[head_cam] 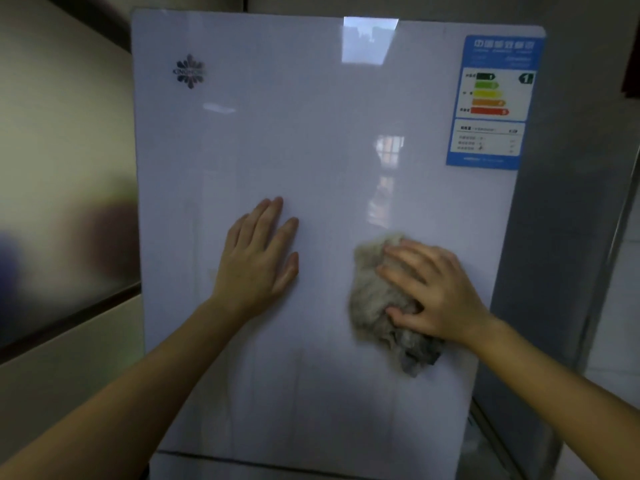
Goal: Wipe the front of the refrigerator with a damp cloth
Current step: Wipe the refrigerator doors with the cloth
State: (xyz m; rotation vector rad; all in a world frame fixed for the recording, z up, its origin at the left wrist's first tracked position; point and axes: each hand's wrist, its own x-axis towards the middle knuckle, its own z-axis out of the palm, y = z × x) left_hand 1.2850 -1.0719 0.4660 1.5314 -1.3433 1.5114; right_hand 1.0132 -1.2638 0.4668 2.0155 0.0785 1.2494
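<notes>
Two bare forearms are seen reaching up from the lower corners toward the front of the refrigerator [311, 133]. The left hand [258, 258] is laid flat on the door, a little left of centre, with its fingers [273, 216] straight, close together and pointed upward; nothing is held in it. The right hand [436, 292] is set on the cloth [372, 296], which is pressed against the door right of centre and below its middle, well apart from the left hand. The cloth is gripped by bent, spread fingers [405, 258], and the thumb is dug into its lower part.

The cloth is shown as a bunched, shaggy wad, pale beige-grey above and darker grey at the ragged end that hangs under the wrist. The door is glossy and pale, almost lilac in the dim light, and faint vertical streaks are seen on it below the hands. A bright window reflection [370, 39] is caught near its top edge. A dark flower-shaped logo [189, 71] is placed at the upper left, and a blue energy label [491, 102] with coloured bars is stuck at the upper right. The grey side panel [554, 237] is seen at the right.
</notes>
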